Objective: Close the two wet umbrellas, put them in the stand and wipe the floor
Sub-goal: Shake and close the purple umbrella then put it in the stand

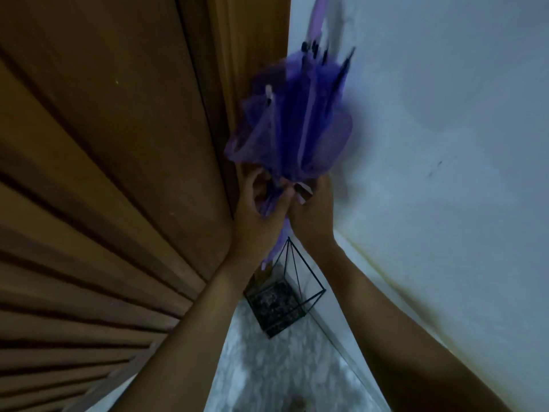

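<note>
A folded purple umbrella (294, 126) stands upright in the corner between the door and the wall, its handle pointing up and its tip pointing down towards the black wire stand (282, 298) on the floor. My left hand (258, 209) grips the gathered lower part of its canopy. My right hand (312, 209) holds the same part from the right and pinches the pale closing strap (304, 190). The image is blurred. No second umbrella is in view.
A brown panelled wooden door (104, 173) fills the left side. A pale wall (430, 129) is on the right, with a skirting line running down to the corner. Grey marbled floor (282, 376) shows below, in front of the stand.
</note>
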The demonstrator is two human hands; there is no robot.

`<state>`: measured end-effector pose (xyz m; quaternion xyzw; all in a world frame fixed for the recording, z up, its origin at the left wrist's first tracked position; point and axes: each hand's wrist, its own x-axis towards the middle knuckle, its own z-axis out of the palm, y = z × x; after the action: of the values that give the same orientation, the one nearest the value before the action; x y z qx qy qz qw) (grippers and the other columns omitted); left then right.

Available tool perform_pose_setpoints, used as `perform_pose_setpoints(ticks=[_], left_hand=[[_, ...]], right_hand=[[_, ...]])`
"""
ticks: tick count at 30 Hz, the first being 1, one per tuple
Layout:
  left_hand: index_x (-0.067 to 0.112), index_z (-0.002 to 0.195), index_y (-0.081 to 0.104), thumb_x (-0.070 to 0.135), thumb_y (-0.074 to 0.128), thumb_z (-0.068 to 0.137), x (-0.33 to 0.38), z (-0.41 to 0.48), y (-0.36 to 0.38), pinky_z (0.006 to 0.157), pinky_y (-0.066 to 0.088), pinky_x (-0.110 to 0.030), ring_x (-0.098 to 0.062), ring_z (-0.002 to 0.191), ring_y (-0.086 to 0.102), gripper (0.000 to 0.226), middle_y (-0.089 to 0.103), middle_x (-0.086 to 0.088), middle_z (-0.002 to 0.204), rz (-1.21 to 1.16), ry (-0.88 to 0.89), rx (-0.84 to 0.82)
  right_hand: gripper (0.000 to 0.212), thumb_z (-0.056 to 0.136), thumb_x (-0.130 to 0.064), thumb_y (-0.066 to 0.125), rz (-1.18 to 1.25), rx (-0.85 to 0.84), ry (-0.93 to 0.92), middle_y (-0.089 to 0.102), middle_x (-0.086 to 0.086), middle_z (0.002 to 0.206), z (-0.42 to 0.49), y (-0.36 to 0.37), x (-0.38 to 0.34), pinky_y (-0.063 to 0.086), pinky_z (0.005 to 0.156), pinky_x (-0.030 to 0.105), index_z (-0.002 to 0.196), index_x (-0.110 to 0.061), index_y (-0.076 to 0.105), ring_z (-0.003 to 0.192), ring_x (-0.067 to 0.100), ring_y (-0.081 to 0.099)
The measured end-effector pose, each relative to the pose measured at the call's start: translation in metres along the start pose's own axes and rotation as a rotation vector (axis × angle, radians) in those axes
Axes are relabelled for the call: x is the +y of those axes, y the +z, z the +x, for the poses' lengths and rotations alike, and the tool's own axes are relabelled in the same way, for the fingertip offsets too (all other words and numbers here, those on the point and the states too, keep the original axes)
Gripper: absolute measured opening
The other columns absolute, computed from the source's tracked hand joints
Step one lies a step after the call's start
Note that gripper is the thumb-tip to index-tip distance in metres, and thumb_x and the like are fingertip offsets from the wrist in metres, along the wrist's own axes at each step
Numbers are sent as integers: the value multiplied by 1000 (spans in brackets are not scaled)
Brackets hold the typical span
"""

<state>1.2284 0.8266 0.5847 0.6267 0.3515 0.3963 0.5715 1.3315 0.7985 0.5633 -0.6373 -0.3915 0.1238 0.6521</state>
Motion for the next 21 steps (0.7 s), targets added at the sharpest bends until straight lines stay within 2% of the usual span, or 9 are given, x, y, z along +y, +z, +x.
perform_pose_setpoints(ticks=[3,4,6,8,10,13,17,19,21], left_hand=[[14,105,56,16,65,90,-5,8,-3,81,52,-14,5,89,66,18,68,15,90,-15,-12,21],[5,104,58,20,66,87,-4,9,-4,80,53,-16,5,86,67,24,67,15,87,-4,8,20],[-7,121,52,24,68,81,-9,9,-7,88,54,-24,-2,101,65,53,67,0,107,-3,54,-13],[-1,140,38,10,71,81,-19,9,-8,93,52,-21,-11,121,58,69,56,-12,133,-53,48,-61],[7,145,34,2,71,83,-37,10,-7,93,53,-24,-13,126,55,72,49,-10,142,-80,15,-98],[14,142,42,8,67,89,-77,12,-3,93,55,-33,-10,121,59,58,56,-3,137,5,-44,-115],[19,127,53,12,64,92,-131,9,1,100,51,-42,-15,115,62,37,64,3,120,120,-175,-88],[14,120,54,11,63,92,-153,7,6,100,50,-42,-25,112,62,30,64,-6,116,200,-238,-57],[-5,119,53,11,62,91,-174,5,9,96,48,-45,-39,111,59,33,62,-23,116,323,-283,12]], right_hand=[[26,94,-11,63,-61,-41,53,64,7,107,-8,-2,27,55,83,32,118,-6,57,98,15,65],[30,94,-14,63,-58,-72,77,65,8,109,-13,-4,34,54,83,31,122,-5,56,99,14,65],[40,93,-27,63,-59,-121,105,63,5,117,-25,-7,47,55,88,29,128,-11,52,106,11,63],[50,89,-37,64,-51,-164,172,62,2,122,-37,-11,63,56,91,32,131,-18,45,109,14,64],[55,88,-33,68,-63,-194,238,62,2,124,-50,-12,83,57,91,37,133,-17,40,109,17,66],[57,88,-22,72,-134,-232,329,65,1,120,-67,-16,114,58,88,35,134,-16,39,102,12,67],[42,88,-14,71,-162,-289,400,65,-12,102,-80,-26,149,60,84,37,123,-18,47,93,8,68],[42,86,-13,73,-180,-309,409,65,-13,98,-84,-29,163,59,82,31,121,-15,49,93,12,69],[44,86,-14,73,-206,-333,429,64,-11,100,-85,-31,176,59,80,29,123,-15,49,94,15,68]])
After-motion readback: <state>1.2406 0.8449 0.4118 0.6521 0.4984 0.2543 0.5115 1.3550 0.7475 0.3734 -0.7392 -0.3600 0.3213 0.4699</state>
